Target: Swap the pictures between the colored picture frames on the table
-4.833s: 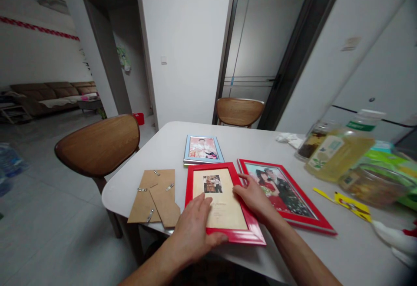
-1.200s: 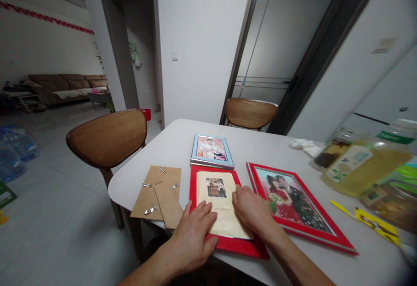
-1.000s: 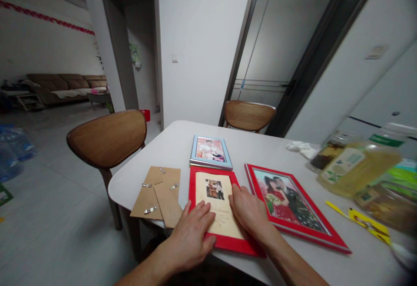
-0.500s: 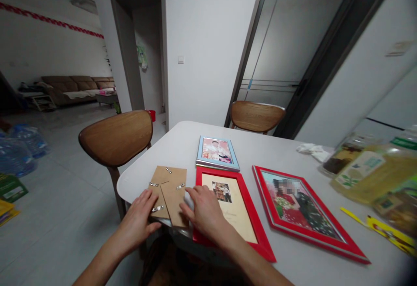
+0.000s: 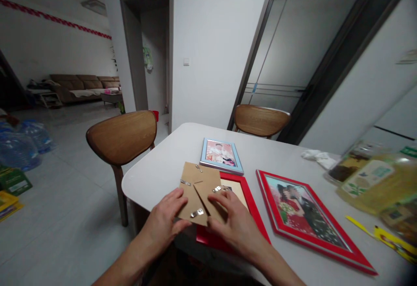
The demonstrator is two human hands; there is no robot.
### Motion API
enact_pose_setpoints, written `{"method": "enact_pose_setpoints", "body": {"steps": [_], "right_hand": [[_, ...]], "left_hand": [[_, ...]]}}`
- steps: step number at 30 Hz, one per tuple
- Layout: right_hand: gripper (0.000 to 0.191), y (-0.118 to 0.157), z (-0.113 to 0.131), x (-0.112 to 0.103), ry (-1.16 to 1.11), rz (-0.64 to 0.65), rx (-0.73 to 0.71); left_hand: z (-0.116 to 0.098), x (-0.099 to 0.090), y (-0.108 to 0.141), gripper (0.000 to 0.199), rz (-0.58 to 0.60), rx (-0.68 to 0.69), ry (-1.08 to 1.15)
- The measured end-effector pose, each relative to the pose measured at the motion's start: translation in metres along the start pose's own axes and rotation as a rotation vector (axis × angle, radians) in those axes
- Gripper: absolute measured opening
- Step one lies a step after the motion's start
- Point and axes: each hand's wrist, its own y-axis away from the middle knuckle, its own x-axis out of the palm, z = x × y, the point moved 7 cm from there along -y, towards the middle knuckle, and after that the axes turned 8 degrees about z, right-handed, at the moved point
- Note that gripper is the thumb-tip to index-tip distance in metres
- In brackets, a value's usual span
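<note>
A brown backing board [image 5: 192, 199] with metal clips and a folding stand flap is held by its near edges. My left hand [image 5: 164, 216] grips its left side, thumb at the near edge. On its right side, my right hand [image 5: 233, 216] pinches the board. Under its right part lies a red frame [image 5: 250, 203] with a cream mat, partly covered by the board and my right hand. Behind it is a light blue frame [image 5: 239, 162] with a picture. Another red frame [image 5: 270, 210] holding a photo lies to the right.
Yellow scissors-like item [image 5: 391, 240], a large bottle of yellow liquid [image 5: 368, 186], a jar [image 5: 348, 164] and white tissue [image 5: 319, 158] are at the right. Wooden chairs stand at the left [image 5: 125, 136] and far side [image 5: 260, 120] of the white table [image 5: 146, 169].
Both hands have moved right with the backing board, which was beside the cream-matted red frame and now partly overlaps it. The camera view has shifted slightly.
</note>
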Motion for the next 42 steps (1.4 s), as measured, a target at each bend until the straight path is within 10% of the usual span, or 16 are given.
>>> {"method": "enact_pose_setpoints", "body": {"steps": [5, 13, 22, 42], "right_hand": [[0.033, 0.035, -0.047, -0.027, 0.074, 0.062, 0.138], [0.034, 0.032, -0.075, -0.018, 0.157, 0.031, 0.073], [0.029, 0.032, -0.070, -0.004, 0.397, -0.119, -0.024], [0.026, 0.040, -0.040, 0.010, 0.403, 0.114, -0.195]], "left_hand": [[-0.045, 0.039, -0.016, 0.038, 0.104, 0.085, 0.090], [-0.048, 0.060, -0.021, 0.025, 0.154, 0.074, 0.070], [-0.047, 0.067, -0.017, 0.046, 0.275, 0.086, 0.067], [-0.047, 0.065, -0.021, 0.033, 0.370, 0.075, 0.050]]}}
